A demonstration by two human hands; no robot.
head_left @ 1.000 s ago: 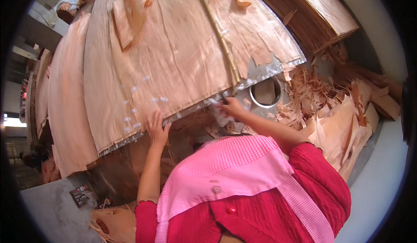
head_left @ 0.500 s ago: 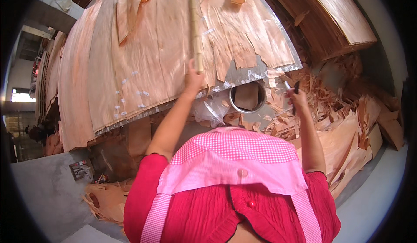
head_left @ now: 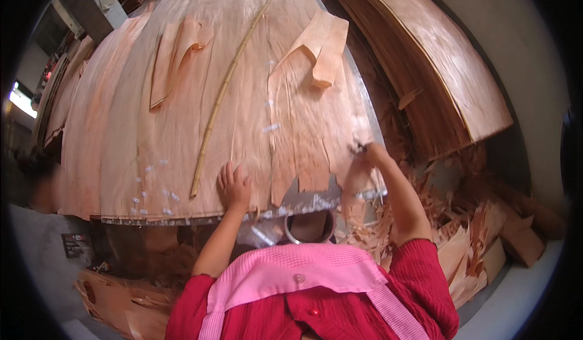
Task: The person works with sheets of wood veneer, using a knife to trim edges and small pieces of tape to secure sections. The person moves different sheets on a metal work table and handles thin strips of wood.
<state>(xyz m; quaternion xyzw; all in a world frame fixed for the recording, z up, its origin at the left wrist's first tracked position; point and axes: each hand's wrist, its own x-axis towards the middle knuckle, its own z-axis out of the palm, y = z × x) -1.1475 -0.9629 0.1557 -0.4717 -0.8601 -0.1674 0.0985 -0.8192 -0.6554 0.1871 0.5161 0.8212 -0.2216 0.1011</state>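
My left hand (head_left: 234, 188) lies on the wood veneer sheet (head_left: 243, 121) near its front edge, fingers spread and holding nothing. Just left of it a long thin bamboo stick (head_left: 228, 85) rests slantwise across the sheet. Over the right edge of the veneer, my right hand (head_left: 376, 155) is closed round a small dark-handled knife (head_left: 359, 148); its blade is hard to make out. A torn, folded piece of veneer (head_left: 331, 42) lies beyond the right hand. Ragged strips (head_left: 313, 164) stretch between the two hands.
Another curled veneer piece (head_left: 176, 60) lies at the far left of the sheet. A tall veneer stack (head_left: 437, 66) stands on the right, with heaped scraps (head_left: 467, 230) below. A round metal-rimmed container (head_left: 310, 227) sits under the front edge. Someone's blurred head (head_left: 36, 164) shows at far left.
My left hand has let go of the bamboo stick, which now lies on the veneer, and rests flat. My right hand has moved forward with the knife from beside the table to over the sheet.
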